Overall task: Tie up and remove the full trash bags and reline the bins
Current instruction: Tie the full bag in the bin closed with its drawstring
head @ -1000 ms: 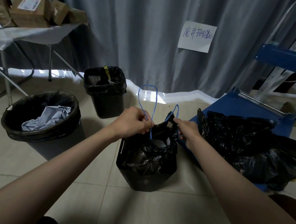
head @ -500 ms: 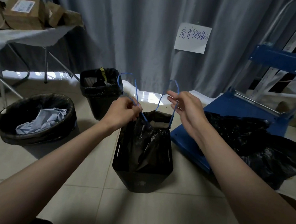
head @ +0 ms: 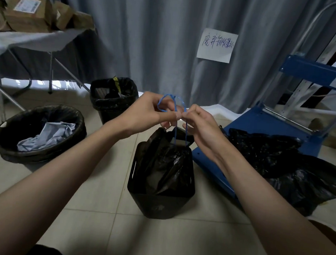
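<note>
At frame centre, the left hand (head: pixel 144 113) and right hand (head: pixel 203 125) pinch the blue drawstring (head: pixel 170 105) of a wrinkled black bag (head: pixel 160 162), cinched in the nearest bin (head: pixel 158 202). Three bins show: the other two at left are a round one (head: pixel 39 134) and a square one (head: pixel 113 99).

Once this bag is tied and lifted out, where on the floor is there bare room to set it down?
Bare tile lies in front of the near bin, toward the camera, and between it and the round bin on the left. The right is crowded: black bags are heaped over the blue cart. The gap to the rear bin is narrow.
</note>
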The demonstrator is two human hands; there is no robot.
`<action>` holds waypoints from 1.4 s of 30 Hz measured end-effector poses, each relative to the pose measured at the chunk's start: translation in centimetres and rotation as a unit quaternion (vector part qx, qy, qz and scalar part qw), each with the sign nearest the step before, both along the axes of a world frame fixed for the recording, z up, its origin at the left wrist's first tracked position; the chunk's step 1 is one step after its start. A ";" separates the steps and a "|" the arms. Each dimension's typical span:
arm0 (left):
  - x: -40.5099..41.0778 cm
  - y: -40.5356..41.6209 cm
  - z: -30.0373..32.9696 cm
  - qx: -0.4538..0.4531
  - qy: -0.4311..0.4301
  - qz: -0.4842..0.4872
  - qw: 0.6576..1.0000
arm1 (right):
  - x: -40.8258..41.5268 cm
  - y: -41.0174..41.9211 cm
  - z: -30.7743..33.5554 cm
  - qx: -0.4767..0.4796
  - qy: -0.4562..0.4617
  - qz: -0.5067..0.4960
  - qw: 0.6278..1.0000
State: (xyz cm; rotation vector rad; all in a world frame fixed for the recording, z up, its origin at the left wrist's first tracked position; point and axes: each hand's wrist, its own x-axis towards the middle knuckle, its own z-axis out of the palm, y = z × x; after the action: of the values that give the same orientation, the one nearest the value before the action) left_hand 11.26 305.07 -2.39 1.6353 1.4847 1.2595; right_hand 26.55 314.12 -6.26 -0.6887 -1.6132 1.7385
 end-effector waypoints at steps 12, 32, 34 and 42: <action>-0.5 0.8 0.3 0.032 0.014 0.076 0.996 | -1.0 -0.1 -0.9 0.113 -0.041 -0.006 0.993; -1.5 1.5 -0.1 0.048 -0.068 0.139 0.987 | 0.6 1.4 -0.8 -0.046 -0.007 -0.177 0.983; -1.6 1.6 -0.3 0.043 -0.053 0.141 0.988 | 0.7 1.4 -0.5 -0.029 -0.027 -0.182 0.983; -1.0 1.6 0.2 0.043 -0.025 0.117 0.992 | -0.2 -0.2 0.6 0.136 -0.100 -0.090 0.982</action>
State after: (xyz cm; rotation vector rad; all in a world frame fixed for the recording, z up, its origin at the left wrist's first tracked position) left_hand 10.30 306.67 -2.19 1.5058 1.6481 1.4989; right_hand 26.32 313.94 -5.67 -0.8652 -1.8192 1.3237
